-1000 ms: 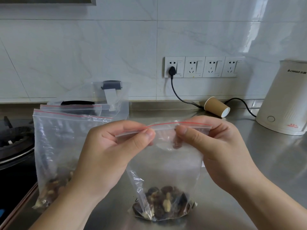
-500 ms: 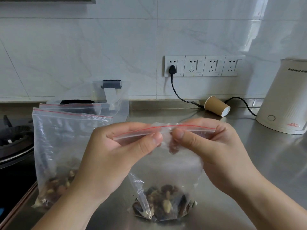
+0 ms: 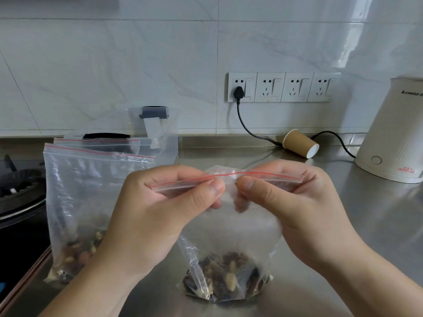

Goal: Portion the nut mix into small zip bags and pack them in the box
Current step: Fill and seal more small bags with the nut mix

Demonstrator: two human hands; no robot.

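A small clear zip bag (image 3: 231, 236) with a red line along its top stands on the steel counter (image 3: 377, 225), a small heap of nut mix (image 3: 226, 275) in its bottom. My left hand (image 3: 160, 216) pinches the left half of the zip strip between thumb and fingers. My right hand (image 3: 293, 202) pinches the right half, and the two thumbs nearly meet at the middle. To the left stands a larger zip bag (image 3: 75, 202) with nut mix at its bottom. Behind it sits a clear plastic box (image 3: 169, 143) with black clips.
A gas stove (image 3: 18, 193) lies at the left edge. A brown paper cup (image 3: 299, 143) lies on its side near the wall, beside a black cable (image 3: 247, 126) plugged into the wall sockets. A white kettle (image 3: 398, 133) stands at the right.
Both hands lowered the bag's top slightly, and the thumbs slid toward each other along the zip strip. The strip now looks flatter and pressed together.
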